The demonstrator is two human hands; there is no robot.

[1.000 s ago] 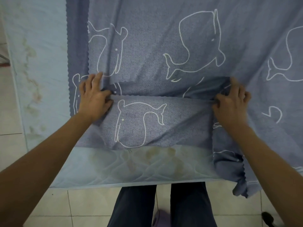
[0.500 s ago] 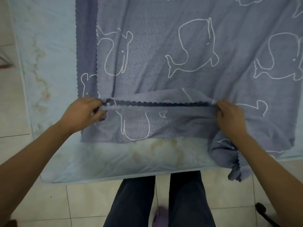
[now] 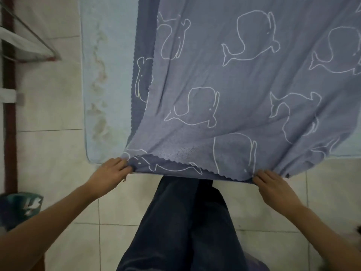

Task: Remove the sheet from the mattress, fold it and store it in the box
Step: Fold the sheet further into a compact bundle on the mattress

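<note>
In the head view, the soft blue-grey cloth sheet with white whale drawings lies mostly on the pale blue quilted mattress. Its near end is pulled off past the end of the mattress and hangs in the air above the white tiled floor, in front of the person's dark trousers. The left hand has its fingers curled tight on the zigzag edge at one side. The right hand pinches the same doubled edge at the other side, so both hands are holding the sheet. The sheet looks thin, light and floppy. It sags and wrinkles between the hands, so it probably will not keep a shape by itself. I think the best places to hold it are the corners and the edge, with the hands well apart to keep it flat. Half a second ago the hands held this edge over the mattress, and a bare strip of mattress showed near the person. Now the hands have moved back over the floor, the sheet is stretched, and that strip is covered.
</note>
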